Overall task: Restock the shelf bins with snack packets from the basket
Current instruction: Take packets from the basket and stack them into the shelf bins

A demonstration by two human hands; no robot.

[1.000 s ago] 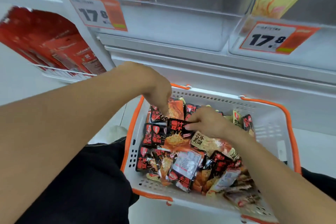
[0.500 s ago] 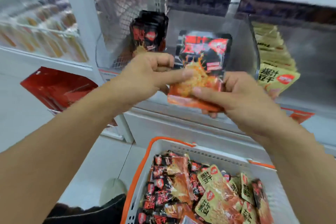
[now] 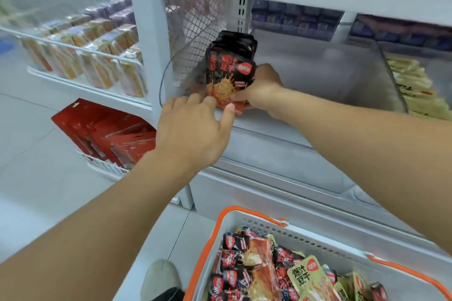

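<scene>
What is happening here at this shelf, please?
A person is restocking a clear plastic shelf bin. The right hand holds a black and orange snack packet against the row of same packets at the bin's left end. The left hand, fingers straight, touches its lower edge. The white basket with orange rim below holds many more packets.

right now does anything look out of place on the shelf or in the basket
Nothing looks spilled or damaged. One mismatch: the black packets fill only the left end of their clear bin, the rest bare. The right hand grips the front packet; the left hand touches its bottom edge. The basket packets lie jumbled.
</scene>
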